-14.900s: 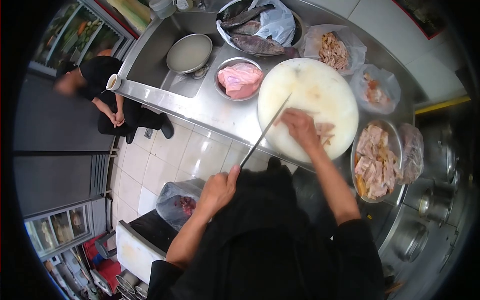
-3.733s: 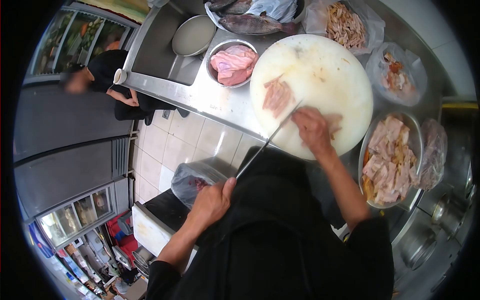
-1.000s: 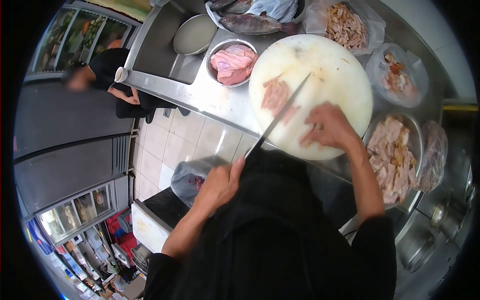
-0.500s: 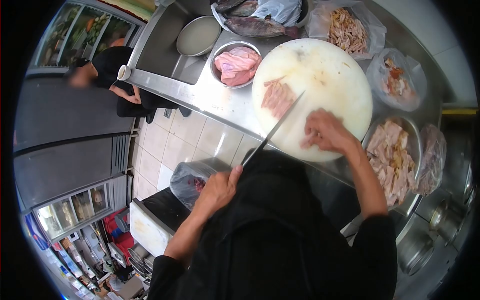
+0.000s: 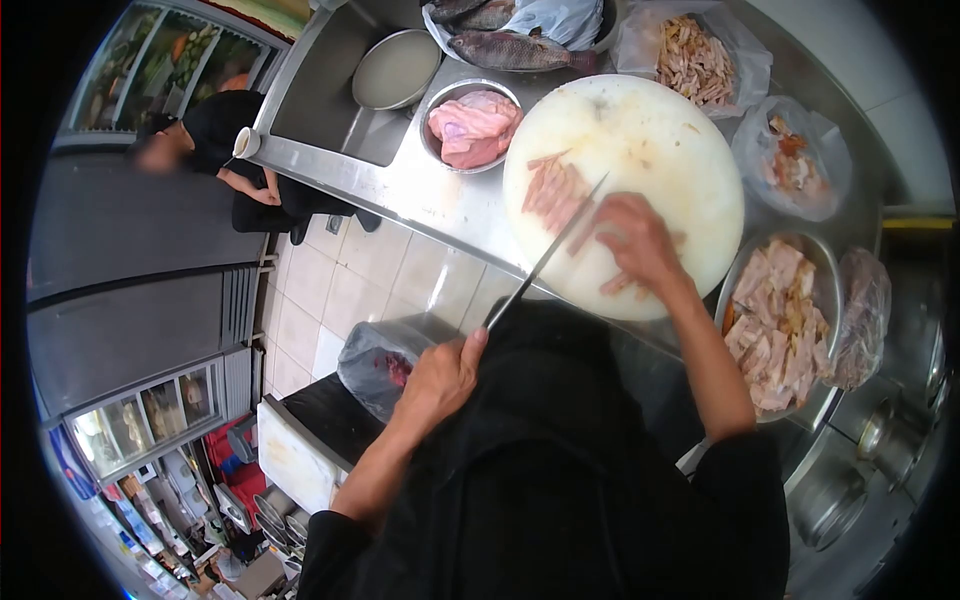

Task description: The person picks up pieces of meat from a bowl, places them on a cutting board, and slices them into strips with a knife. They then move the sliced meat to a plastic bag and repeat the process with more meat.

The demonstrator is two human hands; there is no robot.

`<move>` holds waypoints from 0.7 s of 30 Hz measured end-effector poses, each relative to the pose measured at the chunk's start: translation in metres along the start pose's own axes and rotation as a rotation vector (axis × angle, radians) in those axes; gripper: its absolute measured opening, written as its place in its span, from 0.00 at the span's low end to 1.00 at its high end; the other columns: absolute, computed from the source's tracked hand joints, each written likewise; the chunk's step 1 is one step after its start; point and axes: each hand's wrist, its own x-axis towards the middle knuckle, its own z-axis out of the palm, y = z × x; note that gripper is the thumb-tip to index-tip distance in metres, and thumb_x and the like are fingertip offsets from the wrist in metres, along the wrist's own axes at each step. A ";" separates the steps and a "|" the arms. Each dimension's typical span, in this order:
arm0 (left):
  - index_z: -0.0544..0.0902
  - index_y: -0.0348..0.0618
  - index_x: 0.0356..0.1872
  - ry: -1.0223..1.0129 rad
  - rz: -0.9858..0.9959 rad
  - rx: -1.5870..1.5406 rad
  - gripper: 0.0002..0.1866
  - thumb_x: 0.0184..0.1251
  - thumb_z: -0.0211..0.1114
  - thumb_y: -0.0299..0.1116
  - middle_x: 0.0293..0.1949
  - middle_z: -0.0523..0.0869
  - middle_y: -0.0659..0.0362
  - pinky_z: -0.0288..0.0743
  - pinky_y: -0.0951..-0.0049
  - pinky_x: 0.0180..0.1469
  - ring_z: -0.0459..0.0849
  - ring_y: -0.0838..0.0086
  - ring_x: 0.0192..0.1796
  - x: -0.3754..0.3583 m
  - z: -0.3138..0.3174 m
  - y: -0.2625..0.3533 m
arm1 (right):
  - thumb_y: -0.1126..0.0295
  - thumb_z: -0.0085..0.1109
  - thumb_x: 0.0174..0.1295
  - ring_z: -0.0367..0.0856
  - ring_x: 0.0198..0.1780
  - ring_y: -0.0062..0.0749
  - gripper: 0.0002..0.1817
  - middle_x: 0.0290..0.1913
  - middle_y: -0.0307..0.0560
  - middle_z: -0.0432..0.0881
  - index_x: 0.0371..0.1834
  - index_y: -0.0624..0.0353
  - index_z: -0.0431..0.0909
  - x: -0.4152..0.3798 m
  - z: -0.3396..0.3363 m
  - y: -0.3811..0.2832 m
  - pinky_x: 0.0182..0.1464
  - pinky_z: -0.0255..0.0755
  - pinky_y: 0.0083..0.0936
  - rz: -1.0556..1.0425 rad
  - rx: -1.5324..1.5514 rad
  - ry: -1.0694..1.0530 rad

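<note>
My left hand (image 5: pixel 436 385) is wrapped round the handle of a long knife (image 5: pixel 548 254). Its blade slants up over a round white cutting board (image 5: pixel 690 150), the tip beside a small pile of sliced meat strips (image 5: pixel 555 192). My right hand (image 5: pixel 637 238) is over the board, right of the blade, with curled, slightly blurred fingers. A pale strip of meat (image 5: pixel 580 240) sticks out at its fingertips. More cut meat pieces (image 5: pixel 625 286) lie on the board below this hand, partly hidden by it.
A bowl of raw pink meat (image 5: pixel 472 130) stands left of the board, near whole fish (image 5: pixel 515 52) and a sink basin (image 5: pixel 310 118). Bagged meat strips (image 5: pixel 695 62), another bag (image 5: pixel 795 165) and a tray of meat slabs (image 5: pixel 780 320) line the right. A person (image 5: pixel 225 140) sits at left.
My right hand has moved up and left toward the blade, showing meat pieces beneath it. The knife and my left hand have hardly moved.
</note>
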 end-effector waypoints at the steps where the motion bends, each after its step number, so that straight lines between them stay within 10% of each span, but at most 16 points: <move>1: 0.85 0.28 0.32 0.005 0.000 0.003 0.37 0.83 0.48 0.58 0.36 0.83 0.26 0.73 0.40 0.54 0.81 0.29 0.48 0.000 0.002 -0.002 | 0.80 0.70 0.54 0.82 0.56 0.47 0.12 0.46 0.51 0.87 0.42 0.62 0.87 -0.004 0.000 0.000 0.60 0.78 0.39 0.042 -0.012 0.031; 21: 0.85 0.29 0.33 -0.010 -0.027 0.255 0.34 0.84 0.49 0.54 0.33 0.85 0.29 0.78 0.39 0.50 0.85 0.31 0.42 -0.034 0.000 -0.010 | 0.80 0.68 0.58 0.88 0.46 0.44 0.05 0.42 0.49 0.89 0.36 0.62 0.88 -0.014 0.032 -0.003 0.46 0.83 0.35 -0.029 -0.069 0.212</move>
